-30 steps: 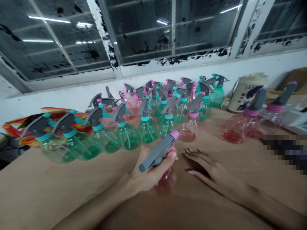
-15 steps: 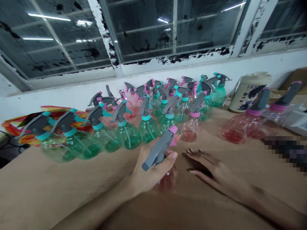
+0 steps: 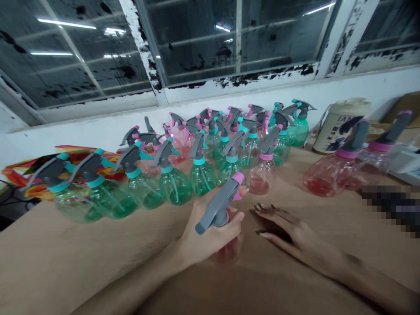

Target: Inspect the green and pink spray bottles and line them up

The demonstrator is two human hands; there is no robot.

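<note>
From the head, the view looks forward and down past nearby hands [image 3: 210, 242] to windows [image 3: 197, 35].

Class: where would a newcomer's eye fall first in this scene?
The crowd of green and pink spray bottles would likely stand out first, spread over the table below the dark windows. In front of them, the left hand grips a pink-nozzled bottle, with the right hand open beside it. Farther right, a printed cream container stands behind two more pink bottles.

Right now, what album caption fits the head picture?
Left hand grips a round pink plastic spray bottle, right hand open beside it; round green plastic spray bottles stand behind.
</note>
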